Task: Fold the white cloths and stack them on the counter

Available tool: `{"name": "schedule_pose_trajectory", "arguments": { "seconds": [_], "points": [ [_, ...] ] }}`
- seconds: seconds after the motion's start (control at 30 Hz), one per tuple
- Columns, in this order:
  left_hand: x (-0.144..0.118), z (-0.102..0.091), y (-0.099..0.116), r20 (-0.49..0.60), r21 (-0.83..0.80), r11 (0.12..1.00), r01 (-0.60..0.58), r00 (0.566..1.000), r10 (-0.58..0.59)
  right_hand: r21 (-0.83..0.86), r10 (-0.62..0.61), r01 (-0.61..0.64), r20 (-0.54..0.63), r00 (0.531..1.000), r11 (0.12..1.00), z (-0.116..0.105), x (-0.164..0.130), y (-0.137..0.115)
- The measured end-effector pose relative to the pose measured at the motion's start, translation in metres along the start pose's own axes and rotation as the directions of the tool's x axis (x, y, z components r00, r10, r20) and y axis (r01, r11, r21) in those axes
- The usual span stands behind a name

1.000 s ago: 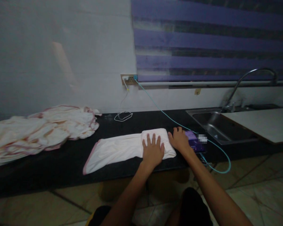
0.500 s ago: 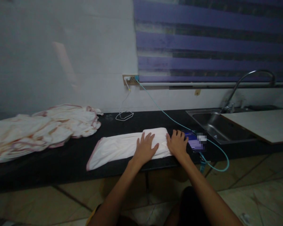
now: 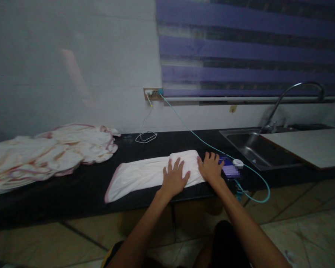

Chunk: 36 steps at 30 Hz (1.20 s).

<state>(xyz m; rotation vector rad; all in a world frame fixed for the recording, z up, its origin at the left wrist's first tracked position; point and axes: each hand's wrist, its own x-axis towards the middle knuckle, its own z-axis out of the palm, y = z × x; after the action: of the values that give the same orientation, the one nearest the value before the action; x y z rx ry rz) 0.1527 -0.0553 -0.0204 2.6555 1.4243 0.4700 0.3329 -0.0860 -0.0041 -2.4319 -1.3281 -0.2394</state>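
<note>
A white towel [image 3: 145,172] with a pinkish edge lies in a long strip on the black countertop [image 3: 83,201], its right part folded over into a thicker layer. My left hand [image 3: 175,178] rests flat on that folded part, fingers spread. At the towel's right end, my right hand [image 3: 211,166] lies with fingers stretched out, its thumb side against the fold. Just right of this hand is a phone [image 3: 229,169] with a lit screen, partly blurred out.
A heap of white cloths [image 3: 53,152] with pinkish edges lies at the left. A teal cable [image 3: 195,134] runs from the wall socket [image 3: 153,94] to the phone. At the right are a sink [image 3: 257,150], a curved faucet [image 3: 279,102] and a pale board [image 3: 304,145].
My left hand has shifted slightly to the right on the towel. The towel's left end has also moved a little to the right. My right hand stays nearly in place.
</note>
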Motion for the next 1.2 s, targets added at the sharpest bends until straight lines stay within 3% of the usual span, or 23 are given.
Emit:
{"name": "schedule_pose_trajectory", "arguments": {
  "seconds": [0.23,0.7,1.2],
  "points": [
    [-0.001,0.002,0.000,-0.010,0.013,1.000,0.001,1.000,-0.001,-0.016,0.000,0.001,0.037,0.999,1.000,0.001,0.001,-0.001],
    [-0.002,-0.003,0.002,0.004,-0.003,1.000,0.004,1.000,-0.004,0.021,-0.008,0.009,-0.008,1.000,1.000,0.000,0.000,0.001],
    [-0.003,-0.003,0.002,0.004,0.003,1.000,0.001,1.000,-0.001,-0.034,0.043,-0.048,-0.123,0.991,0.998,-0.017,-0.051,0.002]
  ]
}}
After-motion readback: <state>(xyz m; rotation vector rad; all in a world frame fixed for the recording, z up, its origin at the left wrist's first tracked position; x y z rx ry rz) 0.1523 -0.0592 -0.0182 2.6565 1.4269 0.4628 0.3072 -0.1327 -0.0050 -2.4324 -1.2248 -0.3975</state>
